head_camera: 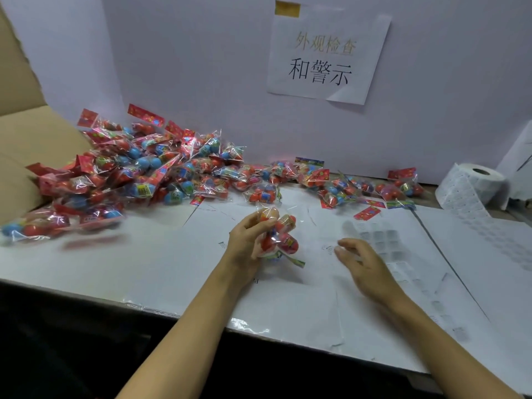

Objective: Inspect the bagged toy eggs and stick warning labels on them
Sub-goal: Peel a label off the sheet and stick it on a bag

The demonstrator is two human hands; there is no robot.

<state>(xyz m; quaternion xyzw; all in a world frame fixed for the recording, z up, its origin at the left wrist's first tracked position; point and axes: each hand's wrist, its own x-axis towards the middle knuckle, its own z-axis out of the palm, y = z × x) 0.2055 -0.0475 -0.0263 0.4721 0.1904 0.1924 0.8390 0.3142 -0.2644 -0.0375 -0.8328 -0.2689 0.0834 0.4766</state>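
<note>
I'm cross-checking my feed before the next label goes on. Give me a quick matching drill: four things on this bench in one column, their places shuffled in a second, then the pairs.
Things:
1. label roll
2. held bag of eggs
3. paper sign
4. big pile of bagged eggs

Places:
A. taped to the back wall
B. far right of the table
C. in the left hand
D. back left, beside the cardboard box

Pairs: 1-B, 2-C, 3-A, 4-D
</note>
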